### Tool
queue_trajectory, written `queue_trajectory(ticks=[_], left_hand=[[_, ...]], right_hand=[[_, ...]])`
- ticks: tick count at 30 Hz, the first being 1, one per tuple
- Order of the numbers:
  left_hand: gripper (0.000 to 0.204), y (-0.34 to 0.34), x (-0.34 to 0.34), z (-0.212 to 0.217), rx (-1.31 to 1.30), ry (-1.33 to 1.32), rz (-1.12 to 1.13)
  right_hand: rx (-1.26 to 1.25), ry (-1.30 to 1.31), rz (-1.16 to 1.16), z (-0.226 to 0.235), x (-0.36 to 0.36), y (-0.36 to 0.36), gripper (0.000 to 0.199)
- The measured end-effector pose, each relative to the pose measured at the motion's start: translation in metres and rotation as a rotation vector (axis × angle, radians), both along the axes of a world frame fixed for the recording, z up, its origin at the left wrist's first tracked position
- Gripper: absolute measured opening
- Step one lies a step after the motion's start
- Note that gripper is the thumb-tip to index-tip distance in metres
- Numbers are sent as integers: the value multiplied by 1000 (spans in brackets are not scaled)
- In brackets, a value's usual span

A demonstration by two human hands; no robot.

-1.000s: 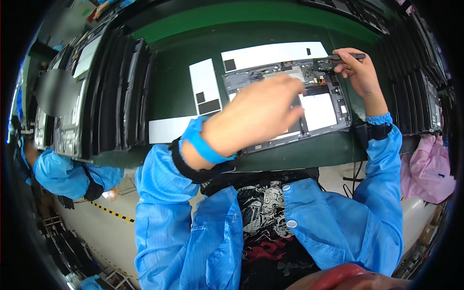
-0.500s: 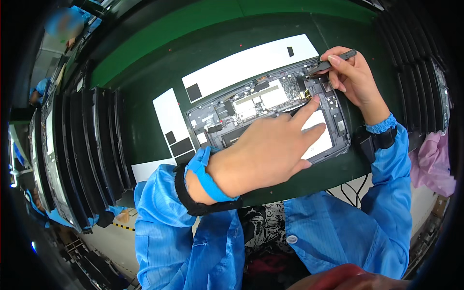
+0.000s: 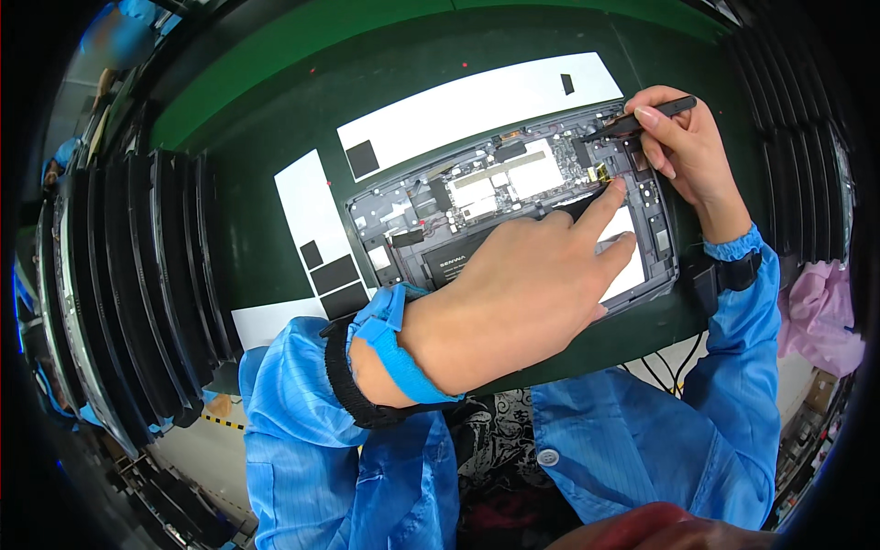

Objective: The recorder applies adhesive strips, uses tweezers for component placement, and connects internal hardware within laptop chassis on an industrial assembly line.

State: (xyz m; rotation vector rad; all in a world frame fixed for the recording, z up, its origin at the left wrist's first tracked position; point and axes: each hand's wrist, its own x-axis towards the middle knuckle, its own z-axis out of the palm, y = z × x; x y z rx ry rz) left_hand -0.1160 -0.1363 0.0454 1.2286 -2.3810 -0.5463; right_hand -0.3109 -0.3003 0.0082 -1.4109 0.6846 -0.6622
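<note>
An opened tablet-like device [image 3: 667, 261] lies on the dark green bench, its circuit board [image 3: 518, 172] and black battery [image 3: 447, 264] exposed. My left hand [image 3: 513, 298] rests across its lower part with fingers stretched out, covering much of the battery. The index fingertip touches down beside a small yellow connector piece [image 3: 599, 172]. In my right hand [image 3: 686, 151], at the upper right corner, black tweezers [image 3: 676, 106] are pinched between thumb and fingers. Their tips reach the board's right end; whether they grip a part is too small to tell.
White sheets bearing black patches lie behind the device [image 3: 467, 105] and to its left [image 3: 298, 206]. Rows of dark panels stand upright at the left [image 3: 133, 284] and right [image 3: 807, 183]. Pink cloth [image 3: 820, 312] hangs at the right; black cables [image 3: 674, 371] hang below the bench edge.
The view has shifted a little, so the device and sheets sit slightly differently. The tweezer tips are slightly farther left over the board. My left hand keeps its place on the device.
</note>
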Motion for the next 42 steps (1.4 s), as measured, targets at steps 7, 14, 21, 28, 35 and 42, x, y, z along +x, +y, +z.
queue_trajectory(ticks=[7, 14, 21, 28, 35, 42], left_hand=[[56, 4, -8, 5, 36, -43, 110], [73, -1, -16, 0, 58, -265, 200], [82, -5, -28, 3, -17, -282, 250], [76, 38, 10, 49, 198, -169, 223], [68, 148, 32, 4, 234, 334, 751], [71, 139, 48, -12, 160, 1144, 467]], right_hand=[[-14, 10, -17, -1, -1, 1, 18], [-21, -27, -27, -6, -3, 1, 23], [58, -121, -139, 0, 0, 4, 34], [-151, 87, -369, 8, -6, 29, 37], [-381, 400, -202, 5, -30, 99, 41], [-12, -157, -351, 22, 0, 82, 40]])
